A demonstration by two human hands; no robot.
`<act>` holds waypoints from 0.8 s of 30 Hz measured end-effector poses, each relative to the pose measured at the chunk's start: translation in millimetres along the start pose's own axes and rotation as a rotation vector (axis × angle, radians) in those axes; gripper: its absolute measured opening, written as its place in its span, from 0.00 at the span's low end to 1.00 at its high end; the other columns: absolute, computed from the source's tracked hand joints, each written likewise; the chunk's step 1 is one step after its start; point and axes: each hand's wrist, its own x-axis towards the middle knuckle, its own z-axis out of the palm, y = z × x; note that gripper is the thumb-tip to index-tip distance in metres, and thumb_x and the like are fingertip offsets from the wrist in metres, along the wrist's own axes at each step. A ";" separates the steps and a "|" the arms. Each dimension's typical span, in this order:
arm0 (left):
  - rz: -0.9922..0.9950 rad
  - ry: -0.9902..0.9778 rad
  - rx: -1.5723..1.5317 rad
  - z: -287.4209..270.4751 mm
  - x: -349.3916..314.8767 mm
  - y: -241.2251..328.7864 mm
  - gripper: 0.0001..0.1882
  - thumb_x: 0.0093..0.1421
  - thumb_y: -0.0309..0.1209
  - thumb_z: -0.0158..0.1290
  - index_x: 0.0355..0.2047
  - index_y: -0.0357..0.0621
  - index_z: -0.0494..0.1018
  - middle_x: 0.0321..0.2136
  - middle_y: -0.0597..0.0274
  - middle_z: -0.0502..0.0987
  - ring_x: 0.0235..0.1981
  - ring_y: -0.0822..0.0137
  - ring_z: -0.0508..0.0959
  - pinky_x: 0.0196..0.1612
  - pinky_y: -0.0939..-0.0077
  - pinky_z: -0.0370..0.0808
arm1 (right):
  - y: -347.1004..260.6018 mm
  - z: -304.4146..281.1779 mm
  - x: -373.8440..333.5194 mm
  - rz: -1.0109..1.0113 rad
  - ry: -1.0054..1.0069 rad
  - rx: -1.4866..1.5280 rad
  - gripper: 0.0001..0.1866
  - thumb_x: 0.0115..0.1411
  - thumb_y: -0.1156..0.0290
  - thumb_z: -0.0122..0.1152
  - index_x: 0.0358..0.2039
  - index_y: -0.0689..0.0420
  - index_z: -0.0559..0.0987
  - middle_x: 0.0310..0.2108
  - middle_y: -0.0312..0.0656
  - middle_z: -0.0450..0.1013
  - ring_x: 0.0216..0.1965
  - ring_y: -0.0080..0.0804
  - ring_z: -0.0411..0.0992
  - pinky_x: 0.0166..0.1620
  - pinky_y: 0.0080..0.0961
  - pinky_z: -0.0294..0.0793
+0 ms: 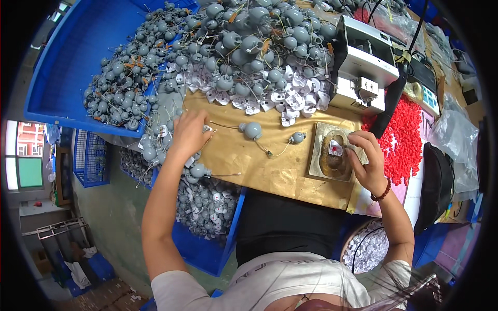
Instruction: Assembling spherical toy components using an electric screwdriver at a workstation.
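My left hand is at the table's left edge, its fingers curled down beside grey ball-shaped parts with wires. A small whitish and orange bit shows at its fingertips; what it grips is hidden. My right hand rests at the right side of a square metal block, thumb and fingers apart. In the block's hollow lies a small white plastic piece with a red spot. Between my hands, a larger grey ball and a smaller grey ball lie joined by a thin wire.
Grey balls and white plastic pieces are heaped at the back. A blue bin stands at the left. A white machine stands behind the block, with a red parts pile to its right.
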 end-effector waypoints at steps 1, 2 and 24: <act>0.017 0.036 -0.058 -2.5 -1.8 -0.2 0.24 0.52 0.29 0.65 0.50 0.47 0.73 0.46 0.54 0.78 0.49 0.50 0.74 0.52 0.57 0.69 | -4.3 0.7 4.6 -0.005 0.001 0.024 0.19 0.53 0.86 0.66 0.46 0.62 0.78 0.44 0.49 0.74 0.43 0.46 0.76 0.46 0.33 0.76; 0.067 0.103 -0.127 -5.2 -3.5 0.6 0.27 0.52 0.27 0.65 0.53 0.47 0.72 0.47 0.54 0.77 0.49 0.50 0.75 0.51 0.59 0.71 | -9.1 1.9 9.8 -0.010 0.003 0.048 0.18 0.53 0.86 0.65 0.46 0.62 0.78 0.43 0.49 0.74 0.43 0.46 0.76 0.46 0.33 0.77; 0.783 0.109 -0.708 -45.4 -58.3 114.6 0.46 0.49 0.15 0.61 0.69 0.46 0.57 0.55 0.52 0.73 0.57 0.48 0.73 0.58 0.55 0.70 | -72.8 106.3 76.7 0.949 -0.215 1.695 0.15 0.72 0.70 0.52 0.54 0.65 0.73 0.47 0.46 0.78 0.46 0.33 0.78 0.54 0.31 0.79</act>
